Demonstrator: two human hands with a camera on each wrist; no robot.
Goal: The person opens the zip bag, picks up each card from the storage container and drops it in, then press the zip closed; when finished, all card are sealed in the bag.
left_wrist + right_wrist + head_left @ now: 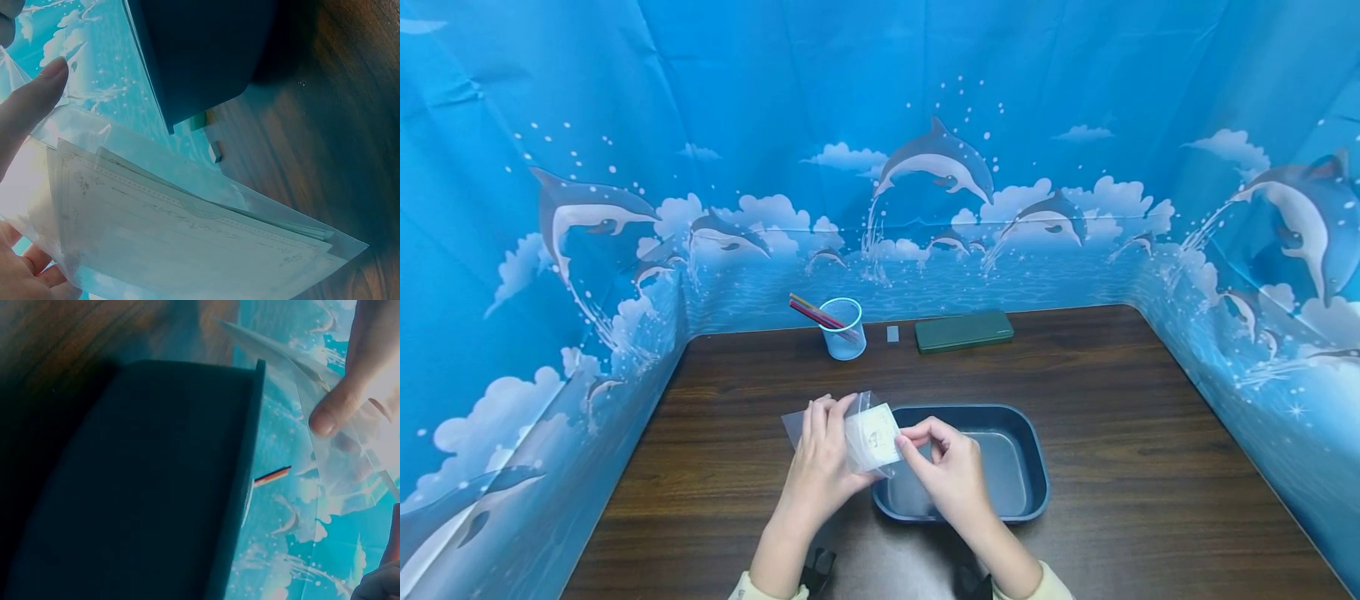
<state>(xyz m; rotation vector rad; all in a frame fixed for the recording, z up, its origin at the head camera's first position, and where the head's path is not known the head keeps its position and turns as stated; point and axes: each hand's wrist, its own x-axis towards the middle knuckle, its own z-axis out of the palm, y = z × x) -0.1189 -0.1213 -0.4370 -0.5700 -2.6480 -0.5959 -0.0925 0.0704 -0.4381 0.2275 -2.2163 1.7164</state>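
My left hand point(822, 467) grips a clear plastic bag point(340, 245) above the left part of the dark tray. Inside the bag lies a stack of pale printed cards point(187, 231) with ornamental borders. One pale card point(882, 433) shows at the bag's right end. At that end my right hand point(955, 473) pinches with thumb and forefinger; whether it holds the card's edge or the bag's film, I cannot tell. The dark blue-grey tray point(1009, 475) stands on the table beneath both hands, and its left part is partly hidden.
A light-blue mesh cup point(846, 343) with several coloured pencils point(808, 311) stands at the table's back edge. Right of it lie a small grey-blue block point(892, 334) and a green case point(964, 332). A dolphin-printed curtain point(760, 100) surrounds the wooden table point(1135, 400).
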